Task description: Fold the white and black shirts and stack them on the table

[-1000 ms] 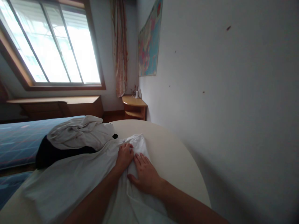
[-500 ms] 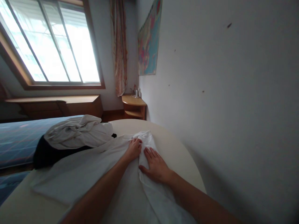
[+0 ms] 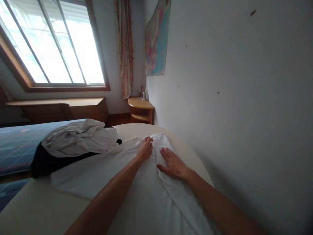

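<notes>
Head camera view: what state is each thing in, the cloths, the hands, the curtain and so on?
White cloth: spread on the table, a fold running along its right side.
Left hand: fingers bent, on the white cloth; grip unclear.
Right hand: laid on the white cloth, fingers extended.
Pale cloth: crumpled, heaped.
Black item: partly covered by the pale cloth.
Curtain: hanging, gathered.
Map: hung on the wall.
Window: bright; open or shut, I cannot tell.

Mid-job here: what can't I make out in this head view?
All in the head view:
Spread-out white fabric: near end cut off by the bottom edge.
Bare, curled left hand: hides whether its fingers pinch the fabric.
Bare, flat right hand: covers the fabric beneath it.
Black item: partly hidden under the crumpled greyish-white fabric heap.
Small white and reddish objects on the curved light-wood corner table: too small to identify.
</notes>
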Motion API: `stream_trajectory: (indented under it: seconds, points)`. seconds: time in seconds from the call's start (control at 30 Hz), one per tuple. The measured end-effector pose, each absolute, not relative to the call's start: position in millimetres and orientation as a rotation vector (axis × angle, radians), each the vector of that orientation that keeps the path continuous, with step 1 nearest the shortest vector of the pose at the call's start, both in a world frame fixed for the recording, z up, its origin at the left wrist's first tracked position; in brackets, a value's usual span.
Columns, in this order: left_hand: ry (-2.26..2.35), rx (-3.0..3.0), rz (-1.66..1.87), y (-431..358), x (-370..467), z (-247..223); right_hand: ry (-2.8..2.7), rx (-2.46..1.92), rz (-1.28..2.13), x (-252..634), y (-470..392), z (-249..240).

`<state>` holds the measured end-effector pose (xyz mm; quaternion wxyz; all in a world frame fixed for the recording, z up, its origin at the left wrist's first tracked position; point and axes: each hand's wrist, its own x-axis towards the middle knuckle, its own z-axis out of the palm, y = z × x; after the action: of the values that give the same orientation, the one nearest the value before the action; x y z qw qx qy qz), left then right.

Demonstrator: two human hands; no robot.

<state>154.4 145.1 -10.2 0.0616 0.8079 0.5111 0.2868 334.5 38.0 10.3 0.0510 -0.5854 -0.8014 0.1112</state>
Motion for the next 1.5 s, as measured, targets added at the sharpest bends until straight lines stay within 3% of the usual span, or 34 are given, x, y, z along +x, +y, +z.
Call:
stream_trajectory:
  seconds: [0.23,0.43,0.77,1.1,1.5]
  points:
    - [2.016,2.387,0.562,147.1,68.7,22.6,-2.451,-1.762,0.305,335.0,39.5,5.6]
    - [2.013,2.438,0.270,153.8,36.0,39.8,-2.431,-1.777,0.334,332.8,39.0,5.4]
    - [2.012,2.515,0.248,153.6,56.6,33.9,-2.446,-1.760,0.321,334.7,40.2,7.6]
    - [1.679,2.661,0.446,68.1,122.0,-2.2,-2.464,-1.722,0.258,336.5,69.4,-0.4]
    - [1.653,2.588,0.295,54.9,121.3,-8.5,-2.382,-1.828,0.344,321.5,56.5,7.7]
